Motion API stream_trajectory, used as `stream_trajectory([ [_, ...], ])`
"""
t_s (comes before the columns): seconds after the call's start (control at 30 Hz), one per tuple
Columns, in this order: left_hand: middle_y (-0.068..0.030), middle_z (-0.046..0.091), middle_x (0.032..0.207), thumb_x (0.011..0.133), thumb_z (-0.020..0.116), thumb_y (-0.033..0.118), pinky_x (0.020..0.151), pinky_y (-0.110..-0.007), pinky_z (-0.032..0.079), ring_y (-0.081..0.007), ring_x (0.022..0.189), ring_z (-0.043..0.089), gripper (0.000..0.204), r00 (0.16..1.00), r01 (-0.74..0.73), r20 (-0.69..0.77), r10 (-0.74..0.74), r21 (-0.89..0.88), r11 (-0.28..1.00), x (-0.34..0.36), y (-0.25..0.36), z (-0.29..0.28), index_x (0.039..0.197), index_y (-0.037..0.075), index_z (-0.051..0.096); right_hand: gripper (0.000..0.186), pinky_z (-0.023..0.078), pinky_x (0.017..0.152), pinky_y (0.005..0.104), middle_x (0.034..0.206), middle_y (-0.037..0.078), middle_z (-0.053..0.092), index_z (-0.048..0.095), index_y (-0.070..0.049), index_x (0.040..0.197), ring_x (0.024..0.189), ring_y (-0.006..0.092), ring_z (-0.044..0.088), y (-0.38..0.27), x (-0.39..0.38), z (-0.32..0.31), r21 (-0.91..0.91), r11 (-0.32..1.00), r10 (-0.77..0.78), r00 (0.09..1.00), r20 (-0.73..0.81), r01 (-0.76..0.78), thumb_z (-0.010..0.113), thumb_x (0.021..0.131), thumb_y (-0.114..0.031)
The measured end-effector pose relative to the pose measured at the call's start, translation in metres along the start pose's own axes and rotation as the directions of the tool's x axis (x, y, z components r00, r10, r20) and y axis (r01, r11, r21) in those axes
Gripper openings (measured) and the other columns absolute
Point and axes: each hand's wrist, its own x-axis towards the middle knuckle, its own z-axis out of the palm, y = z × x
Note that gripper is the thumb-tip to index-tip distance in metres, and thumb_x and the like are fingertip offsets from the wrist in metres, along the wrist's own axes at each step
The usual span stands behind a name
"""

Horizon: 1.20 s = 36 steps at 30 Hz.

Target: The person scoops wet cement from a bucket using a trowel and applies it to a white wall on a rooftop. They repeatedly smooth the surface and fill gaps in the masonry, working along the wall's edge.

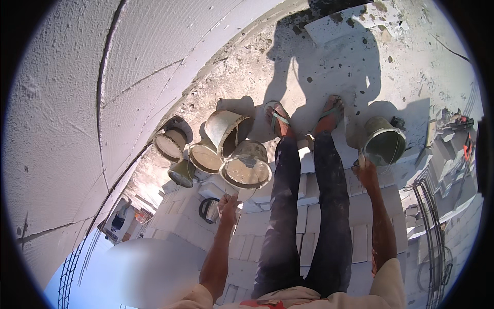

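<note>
Nearest me, my dark trousers [280, 216] run up between my arms, with pale stacked blocks [252, 247] showing around them. My left hand [228, 207] is clenched on the thin wire handle of the mortar-stained bucket [247, 167], which is just beyond it, to the left of my legs, its round mouth facing me and its inside crusted pale brown. My right hand [365, 172] is curled at the near left edge of the grey bucket [384, 141], well apart to the right; I cannot tell whether it grips the rim or the handle. To the far right of that arm stands a bundle of steel bars [432, 234].

Farther left, other buckets [170, 146] crowd beside the one at my left hand, a whitish one [224, 131] tilted among them. Between the two sides are my sandalled feet [278, 121] on dusty ground [247, 67]. Beyond them falls a dark shadow [329, 62], reaching toward a pale board [342, 24]. A tall pale wall [62, 103] fills the left side.
</note>
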Motion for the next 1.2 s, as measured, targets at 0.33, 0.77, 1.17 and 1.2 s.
stream_trajectory([
  [0.33,0.0063,0.051,0.075,0.091,0.073,0.006,0.064,-0.022,0.039,-0.0024,0.067,0.045,0.024,0.934,-0.204,0.287,0.211,-0.055,0.977,-0.100,0.107,0.163,0.088,0.012,0.050,0.013,0.041,0.041,0.0310,0.064,0.003,0.056,0.061,-0.004,0.094,0.046,0.0133,0.053,-0.041,-0.052,-0.064,0.511,0.652,0.494,0.825,0.274,-0.560,0.070,0.089,-0.011],
  [0.77,0.0033,0.054,0.067,0.090,0.078,0.019,0.054,-0.022,0.036,-0.0049,0.056,0.043,0.027,0.747,-0.436,0.571,0.339,0.037,0.899,-0.210,0.265,0.345,0.099,0.000,0.061,0.011,0.035,0.036,0.0290,0.056,0.000,0.051,0.063,-0.002,0.089,0.039,0.0103,0.046,-0.085,-0.096,-0.099,0.841,0.399,0.424,0.887,0.184,-0.365,0.069,0.089,-0.011],
  [1.17,0.0041,0.050,0.069,0.092,0.073,0.019,0.058,-0.026,0.042,-0.0068,0.057,0.044,0.025,0.570,-0.601,0.689,0.447,-0.022,0.799,-0.210,0.327,0.481,0.102,-0.002,0.064,0.018,0.038,0.045,0.0295,0.056,0.001,0.050,0.063,-0.001,0.091,0.044,0.0125,0.048,-0.082,-0.116,-0.112,0.948,0.175,0.460,0.873,0.160,-0.266,0.069,0.087,-0.018],
  [1.2,0.0045,0.049,0.068,0.093,0.072,0.019,0.058,-0.026,0.041,-0.0066,0.057,0.043,0.023,0.577,-0.604,0.680,0.452,-0.017,0.797,-0.206,0.332,0.484,0.101,-0.001,0.064,0.019,0.039,0.045,0.0294,0.057,0.001,0.050,0.064,-0.001,0.092,0.045,0.0125,0.048,-0.078,-0.111,-0.108,0.949,0.135,0.474,0.859,0.191,-0.286,0.069,0.087,-0.019],
])
